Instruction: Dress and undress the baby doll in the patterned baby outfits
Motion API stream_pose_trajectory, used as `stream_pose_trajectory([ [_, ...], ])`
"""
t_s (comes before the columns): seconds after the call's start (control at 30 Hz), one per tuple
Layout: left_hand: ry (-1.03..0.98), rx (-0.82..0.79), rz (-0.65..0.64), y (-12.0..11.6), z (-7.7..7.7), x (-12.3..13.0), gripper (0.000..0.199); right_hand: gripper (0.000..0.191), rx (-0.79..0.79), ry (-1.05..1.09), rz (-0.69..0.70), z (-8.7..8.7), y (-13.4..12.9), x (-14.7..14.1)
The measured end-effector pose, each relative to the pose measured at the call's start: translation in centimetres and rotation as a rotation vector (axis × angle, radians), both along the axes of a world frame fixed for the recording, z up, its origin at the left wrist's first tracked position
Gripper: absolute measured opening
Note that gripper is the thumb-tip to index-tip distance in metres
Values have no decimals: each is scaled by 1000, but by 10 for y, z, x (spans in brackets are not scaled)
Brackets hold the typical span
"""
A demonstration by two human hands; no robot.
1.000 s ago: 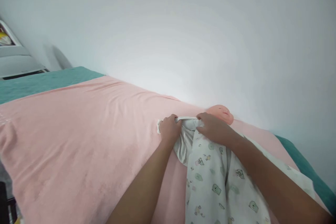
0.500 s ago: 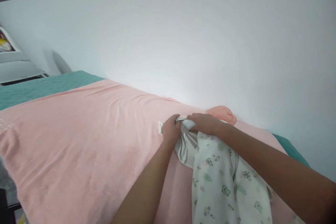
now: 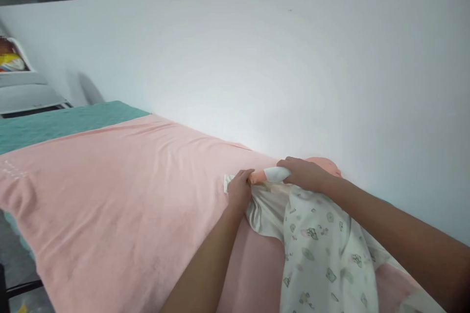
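A baby doll lies on its back by the wall, mostly hidden behind my right hand and forearm. One doll arm sticks out to the left, its bare end showing past a white sleeve. My left hand is closed around the tip of that arm. Further up, my right hand grips the white sleeve, its fingers wrapped over the cloth. The white baby garment printed with small green animals hangs open toward me below both hands. Its pale inner side shows near my left wrist.
A pink blanket covers most of the bed, over a teal sheet. Behind rises a white wall. Beyond the bed at the far left is a white chair-like object.
My right hand has moved right and up along the doll's arm with the sleeve. The end of the arm now shows between my hands. The view has shifted slightly.
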State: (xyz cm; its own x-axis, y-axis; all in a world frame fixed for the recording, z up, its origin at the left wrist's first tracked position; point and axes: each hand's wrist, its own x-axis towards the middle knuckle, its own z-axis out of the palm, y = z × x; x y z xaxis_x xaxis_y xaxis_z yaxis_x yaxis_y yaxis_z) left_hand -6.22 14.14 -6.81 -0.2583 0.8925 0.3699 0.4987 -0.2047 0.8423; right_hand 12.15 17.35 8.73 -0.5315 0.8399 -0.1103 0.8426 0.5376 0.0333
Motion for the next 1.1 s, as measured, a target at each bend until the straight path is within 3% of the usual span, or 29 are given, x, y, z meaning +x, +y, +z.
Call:
stream_pose_trajectory([
  [0.17,-64,-68,130,4,1,1,54,27,1,40,-43,-32,8,-20],
  [0.27,76,-46,210,1,2,4,54,34,12,55,-62,-50,8,-27],
  [0.37,313,22,256,-6,5,9,50,39,36,99,-66,-50,0,-17],
  [0.47,528,75,241,-13,9,15,47,40,58,283,-131,-39,-18,14],
  [0.57,664,85,221,-18,12,22,51,38,104,538,-312,-40,-41,60],
  [0.67,751,117,190,-22,13,31,54,43,253,658,-492,-65,-61,106],
  [0.8,808,179,109,-24,11,42,54,50,375,524,-657,-111,-73,139],
  [0.93,746,214,63,-25,10,44,58,60,353,454,-697,-127,-75,142],
  [1.1,256,252,128,-36,23,41,41,66,355,431,-782,-124,-80,141],
])
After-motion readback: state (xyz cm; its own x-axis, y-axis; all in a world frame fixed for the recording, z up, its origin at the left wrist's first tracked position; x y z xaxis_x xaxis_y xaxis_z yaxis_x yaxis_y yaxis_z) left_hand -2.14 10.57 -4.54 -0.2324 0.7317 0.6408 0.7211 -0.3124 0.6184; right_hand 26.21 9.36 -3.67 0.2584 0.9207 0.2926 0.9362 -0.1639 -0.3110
